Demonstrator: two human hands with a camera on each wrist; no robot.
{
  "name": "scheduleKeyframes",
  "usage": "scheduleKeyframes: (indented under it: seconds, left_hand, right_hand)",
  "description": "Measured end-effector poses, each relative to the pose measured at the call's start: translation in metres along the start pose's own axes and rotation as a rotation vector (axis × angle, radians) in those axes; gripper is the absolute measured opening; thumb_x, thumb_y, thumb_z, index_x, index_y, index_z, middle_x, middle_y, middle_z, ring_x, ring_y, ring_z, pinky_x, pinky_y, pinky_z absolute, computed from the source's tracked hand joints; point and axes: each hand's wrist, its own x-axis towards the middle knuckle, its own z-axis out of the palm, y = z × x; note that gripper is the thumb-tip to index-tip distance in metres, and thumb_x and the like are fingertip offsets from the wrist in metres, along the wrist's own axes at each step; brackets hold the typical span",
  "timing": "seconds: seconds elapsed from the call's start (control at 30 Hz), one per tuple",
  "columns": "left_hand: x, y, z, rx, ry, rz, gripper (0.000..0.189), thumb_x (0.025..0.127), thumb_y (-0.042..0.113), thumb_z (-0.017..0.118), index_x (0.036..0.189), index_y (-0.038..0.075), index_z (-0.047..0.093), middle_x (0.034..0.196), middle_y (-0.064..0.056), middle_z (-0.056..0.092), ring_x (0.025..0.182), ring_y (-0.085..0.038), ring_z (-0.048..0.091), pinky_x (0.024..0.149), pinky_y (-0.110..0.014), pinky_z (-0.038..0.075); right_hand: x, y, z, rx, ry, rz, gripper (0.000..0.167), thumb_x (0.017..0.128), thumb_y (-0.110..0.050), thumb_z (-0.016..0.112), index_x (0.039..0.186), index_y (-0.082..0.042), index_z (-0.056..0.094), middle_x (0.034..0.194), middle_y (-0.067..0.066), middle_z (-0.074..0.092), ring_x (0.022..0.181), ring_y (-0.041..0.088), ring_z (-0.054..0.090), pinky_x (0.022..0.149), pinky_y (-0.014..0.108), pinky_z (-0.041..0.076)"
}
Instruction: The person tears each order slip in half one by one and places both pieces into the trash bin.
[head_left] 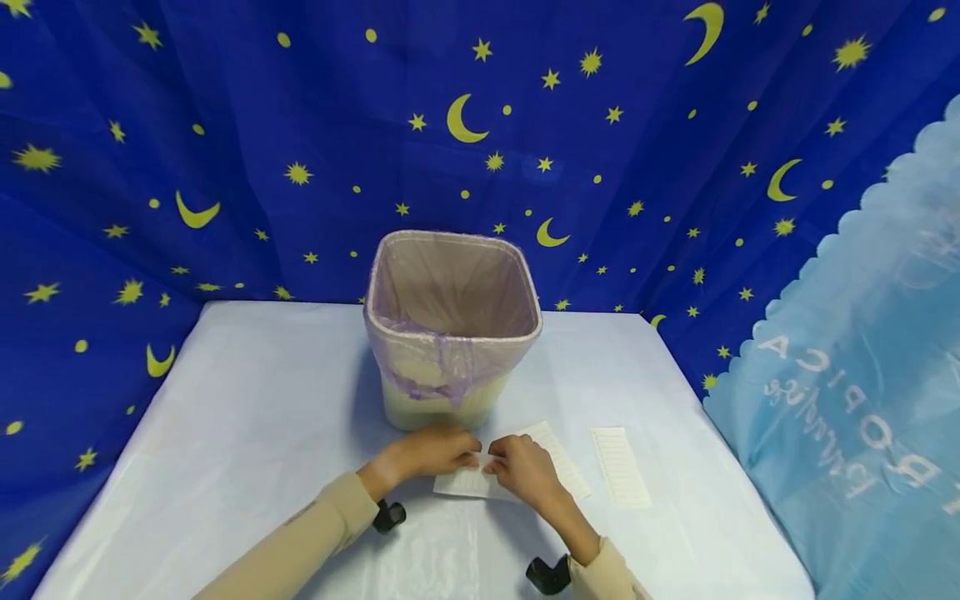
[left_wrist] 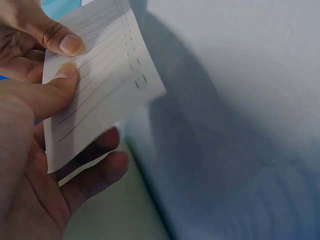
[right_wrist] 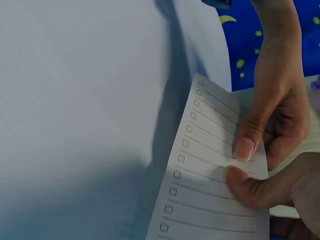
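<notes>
Both hands hold one white lined checklist slip (head_left: 467,485), with small checkboxes along one edge, just in front of the bin. My left hand (head_left: 431,450) pinches its upper edge, thumb on the printed face and fingers behind. Close beside it, my right hand (head_left: 525,471) pinches the same edge, thumb tips nearly meeting. In the left wrist view the paper (left_wrist: 100,75) is raised off the table, slightly bent. The right wrist view shows the column of boxes on the slip (right_wrist: 200,165), which looks whole.
A cream waste bin (head_left: 420,408) with a thin purple liner (head_left: 442,367) stands behind the hands. Right of them, a lined paper slip (head_left: 558,458) and another slip (head_left: 622,467) lie on the white table (head_left: 247,417). A blue star-patterned curtain (head_left: 300,125) surrounds the back.
</notes>
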Motion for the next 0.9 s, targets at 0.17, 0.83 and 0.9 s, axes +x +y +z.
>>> scheduleKeyframes:
  seconds: [0.17, 0.83, 0.9]
  left_hand:
    - [-0.008, -0.001, -0.006, -0.020, 0.031, 0.002, 0.016, 0.096, 0.020, 0.062, 0.082, 0.014, 0.060, 0.064, 0.009, 0.046, 0.056, -0.001, 0.037, 0.055, -0.018, 0.035]
    - [-0.042, 0.006, -0.051, -0.066, 0.174, -0.068, 0.019, 0.098, 0.022, 0.059, 0.080, 0.018, 0.059, 0.064, 0.014, 0.039, 0.057, 0.002, 0.035, 0.054, -0.018, 0.033]
    - [-0.043, 0.008, -0.054, -0.061, 0.187, -0.085, 0.021, 0.099, 0.024, 0.058, 0.078, 0.019, 0.057, 0.063, 0.015, 0.035, 0.056, 0.002, 0.033, 0.054, -0.018, 0.032]
  right_hand:
    - [0.005, -0.006, -0.005, 0.019, -0.007, -0.065, 0.006, 0.083, -0.010, 0.075, 0.080, -0.014, 0.074, 0.068, -0.005, 0.067, 0.053, 0.000, 0.042, 0.050, 0.020, 0.040]
    - [0.023, -0.039, -0.028, -0.161, 0.195, -0.443, 0.017, 0.093, -0.008, 0.059, 0.078, -0.014, 0.061, 0.057, -0.008, 0.051, 0.052, 0.006, 0.045, 0.053, 0.027, 0.043]
    - [0.024, -0.042, -0.031, -0.171, 0.213, -0.463, 0.019, 0.094, -0.009, 0.059, 0.076, -0.014, 0.058, 0.055, -0.009, 0.049, 0.052, 0.007, 0.046, 0.054, 0.029, 0.043]
